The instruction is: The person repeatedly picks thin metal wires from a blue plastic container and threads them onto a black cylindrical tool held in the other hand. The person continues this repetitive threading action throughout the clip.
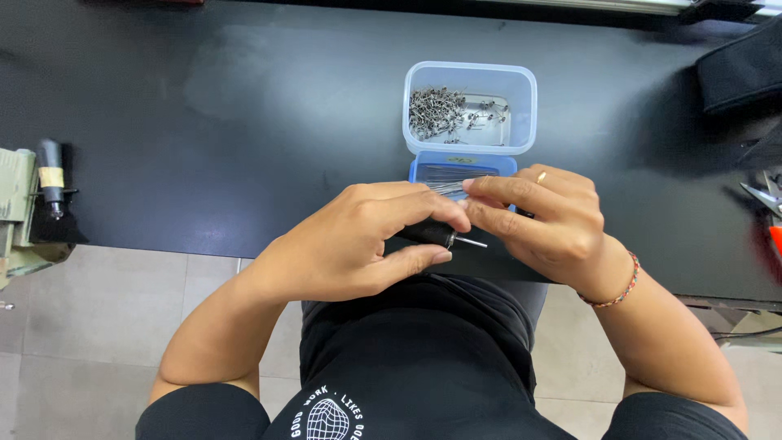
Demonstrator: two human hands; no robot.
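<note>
My left hand [358, 240] is closed around a black cylindrical tool [430, 235] with a thin metal tip that points right. My right hand [542, 220] meets it just to the right, fingertips pinched at the tool's tip over a blue tray [497, 165] of thin metal pins. A ring sits on one right finger and a braided bracelet [623, 283] on that wrist. Beyond the hands stands a clear plastic box [470, 107] with several small metal parts in it.
The black table [204, 122] ends near my body, with grey floor tiles below. A tan device with a black cylinder [41, 195] stands at the left edge. A black pouch [741, 69] and pliers [766, 200] lie at the right.
</note>
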